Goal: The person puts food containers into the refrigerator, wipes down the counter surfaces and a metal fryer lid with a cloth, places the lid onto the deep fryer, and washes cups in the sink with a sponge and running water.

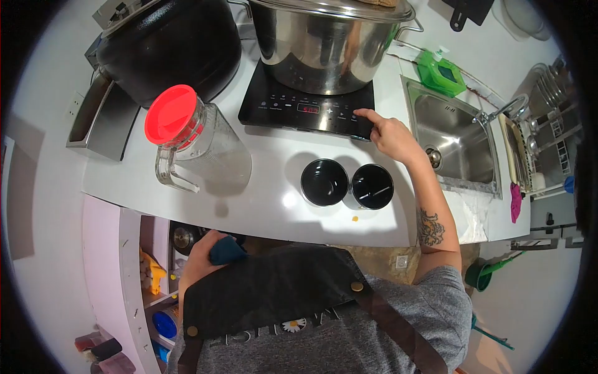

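Note:
My right hand (393, 138) stretches its index finger onto the control panel of a black induction cooktop (274, 112); its other fingers curl in and hold nothing. The cooktop's red display is lit. A large lidded steel pot (317, 53) stands on it. Low at the counter's front edge, my left hand (204, 252) is closed around a dark teal cloth (228, 250). Two cups with black insides, a left cup (324, 182) and a right cup (372, 187), stand side by side below the cooktop. A glass pitcher (218, 149) with a red lid (171, 114) is to their left.
A big black pot (171, 53) stands at the back left beside a steel container (103, 124). On the right are a steel sink (455, 128), its faucet (507, 109), a green soap dispenser (441, 71) and a dish rack (548, 124). Shelves (156, 299) sit below the counter.

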